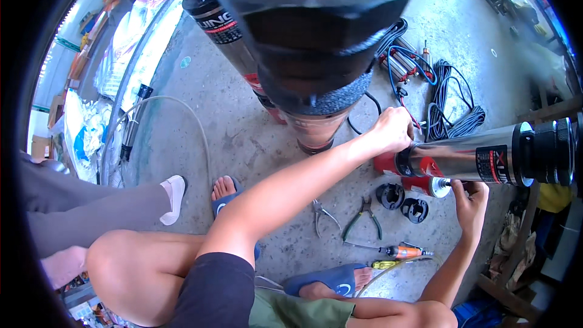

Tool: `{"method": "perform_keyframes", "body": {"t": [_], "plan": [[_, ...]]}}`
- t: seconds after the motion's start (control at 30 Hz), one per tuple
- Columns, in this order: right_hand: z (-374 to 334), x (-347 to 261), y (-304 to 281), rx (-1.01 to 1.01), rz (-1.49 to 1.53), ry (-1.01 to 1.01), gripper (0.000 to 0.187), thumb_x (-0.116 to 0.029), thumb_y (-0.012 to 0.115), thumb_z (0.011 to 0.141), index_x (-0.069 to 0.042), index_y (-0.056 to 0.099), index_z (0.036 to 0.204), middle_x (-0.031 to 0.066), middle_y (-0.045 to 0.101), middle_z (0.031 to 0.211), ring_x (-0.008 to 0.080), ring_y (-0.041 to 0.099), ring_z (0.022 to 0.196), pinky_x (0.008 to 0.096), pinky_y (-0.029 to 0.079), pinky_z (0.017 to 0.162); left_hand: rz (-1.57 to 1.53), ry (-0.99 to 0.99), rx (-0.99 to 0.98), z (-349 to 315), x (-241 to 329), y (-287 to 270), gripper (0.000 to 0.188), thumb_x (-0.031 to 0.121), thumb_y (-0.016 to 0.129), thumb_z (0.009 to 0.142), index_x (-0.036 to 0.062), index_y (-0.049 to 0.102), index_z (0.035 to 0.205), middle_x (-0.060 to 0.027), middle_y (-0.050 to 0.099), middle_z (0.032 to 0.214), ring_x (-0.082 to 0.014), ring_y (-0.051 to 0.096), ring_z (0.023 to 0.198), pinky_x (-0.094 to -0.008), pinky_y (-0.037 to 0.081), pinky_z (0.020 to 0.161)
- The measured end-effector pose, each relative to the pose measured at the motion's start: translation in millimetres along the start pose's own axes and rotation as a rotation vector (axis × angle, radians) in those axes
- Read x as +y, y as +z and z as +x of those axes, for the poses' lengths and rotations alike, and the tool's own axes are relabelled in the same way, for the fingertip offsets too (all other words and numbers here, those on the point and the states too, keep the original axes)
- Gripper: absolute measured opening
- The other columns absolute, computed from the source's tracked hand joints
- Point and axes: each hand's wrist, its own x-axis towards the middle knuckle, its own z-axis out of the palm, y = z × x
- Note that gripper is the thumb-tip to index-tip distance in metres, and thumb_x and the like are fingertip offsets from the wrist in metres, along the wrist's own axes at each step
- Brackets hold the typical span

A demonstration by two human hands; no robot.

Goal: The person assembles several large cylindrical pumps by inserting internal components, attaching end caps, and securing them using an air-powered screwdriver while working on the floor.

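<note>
My left hand (393,129) reaches across to the red end of a shiny steel pump (452,161), its fingers curled closed. What they grip is hidden from this view. Under the steel body lies a small red cylinder (427,186) with a pale end and a short dark tip. My right hand (472,201) pinches at that tip with thumb and fingers. Two black ring-shaped parts (415,210) rest on the floor just below, near my right hand.
Pliers with dark green handles (364,218), another pair (325,215) and an orange-bodied tool (405,251) lie on the concrete. A large black pipe fitting (313,42) looms close. Coiled black cable (452,109) lies beyond. Another person's foot (174,199) is at left.
</note>
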Motion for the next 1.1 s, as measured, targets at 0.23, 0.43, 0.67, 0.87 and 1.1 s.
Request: {"method": "perform_keyframes", "body": {"t": [0.23,0.43,0.67,0.87,1.1], "plan": [[-4.1,-32.1,-5.2,0.038,0.038,0.034,0.014,-0.007,0.071,0.092,0.007,0.067,0.097,0.0058,0.069,0.079,0.0105,0.061,0.072,0.0274,0.050,0.067,0.003,0.094,-0.057,7.3,-5.0,4.9,0.016,0.011,0.077,0.071,0.0036,0.080,0.085,-0.0171,0.075,0.082,-0.0282,0.074,0.078,-0.0372,0.059,0.078],[-8.8,-55.4,1.4,0.006,0.065,0.033,0.012,-0.005,0.068,0.095,0.006,0.066,0.099,0.0030,0.066,0.082,0.0078,0.056,0.075,0.0254,0.046,0.067,0.195,0.003,0.174,18.4,-13.5,34.7,0.009,0.012,0.074,0.067,0.0044,0.076,0.071,-0.0220,0.071,0.077,-0.0348,0.074,0.079,-0.0433,0.060,0.072],[-22.7,-45.5,3.1,0.058,-0.004,-0.027,0.013,-0.007,0.061,0.100,0.003,0.065,0.107,0.0066,0.065,0.089,0.0107,0.056,0.079,0.0248,0.044,0.070,0.005,-0.121,0.231,-96.1,-17.8,39.1,0.029,0.021,0.067,0.090,-0.0029,0.056,0.102,-0.0243,0.066,0.075,-0.0435,0.068,0.079,-0.0511,0.056,0.068],[-55.6,-75.8,40.8,-0.043,-0.147,-0.118,0.002,0.003,0.063,0.090,0.003,0.060,0.090,0.0086,0.055,0.074,0.0130,0.053,0.064,0.0276,0.040,0.058,0.516,1.095,-0.689,-260.9,-85.7,-145.4,0.015,0.022,0.067,0.079,0.0091,0.069,0.072,-0.0104,0.068,0.072,-0.0311,0.069,0.071,-0.0440,0.056,0.060],[-109.7,-52.3,113.9,-0.617,-0.433,0.090,0.022,-0.019,0.074,0.088,-0.008,0.073,0.107,0.0223,0.070,0.107,0.0335,0.070,0.093,0.0427,0.054,0.083,0.467,-0.694,0.689,-360.7,-321.1,-413.7,0.033,0.029,0.067,0.086,-0.0023,0.070,0.078,-0.0248,0.069,0.078,-0.0405,0.068,0.073,-0.0486,0.052,0.064]]}}
